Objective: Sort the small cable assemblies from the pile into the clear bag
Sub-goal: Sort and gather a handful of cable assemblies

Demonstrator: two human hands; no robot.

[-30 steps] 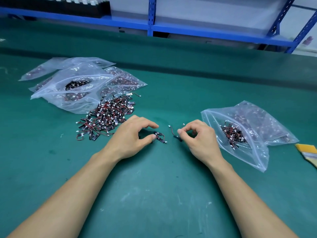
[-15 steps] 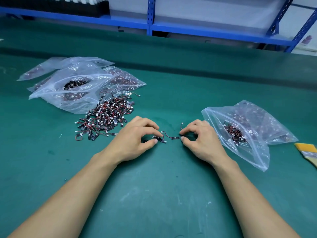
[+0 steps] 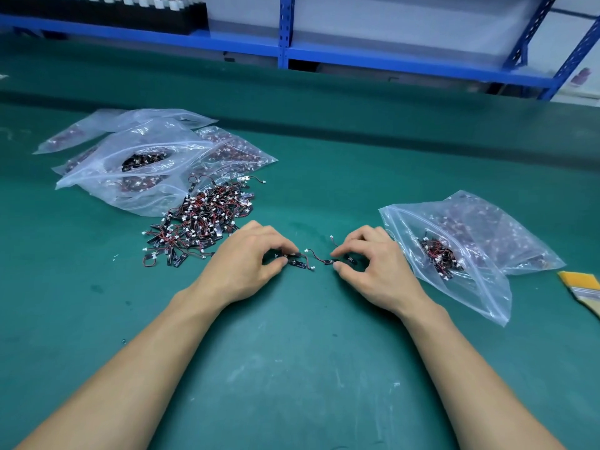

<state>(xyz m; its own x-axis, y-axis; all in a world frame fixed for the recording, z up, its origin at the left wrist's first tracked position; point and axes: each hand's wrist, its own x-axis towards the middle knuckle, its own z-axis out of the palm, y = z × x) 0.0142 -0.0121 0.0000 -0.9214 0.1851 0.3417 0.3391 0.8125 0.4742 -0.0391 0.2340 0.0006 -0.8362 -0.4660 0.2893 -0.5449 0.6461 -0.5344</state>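
Note:
A pile of small cable assemblies point(image 3: 201, 224), black strips with red wires and white plugs, lies on the green mat left of centre. My left hand point(image 3: 246, 264) pinches one or two cable assemblies point(image 3: 297, 260) between thumb and fingertips. My right hand point(image 3: 373, 264) pinches another cable assembly point(image 3: 328, 261) just to the right, with its wire arching between the two hands. An open clear bag point(image 3: 470, 254) with several assemblies inside lies right of my right hand.
Several filled clear bags point(image 3: 146, 164) are stacked behind the pile at the left. A yellow brush point(image 3: 584, 287) lies at the right edge. A blue shelf frame point(image 3: 285, 34) runs along the back of the green mat point(image 3: 292, 368).
Both hands have drawn closer together at the centre of the mat, and the pieces they hold now nearly meet. The pile and bags have not moved.

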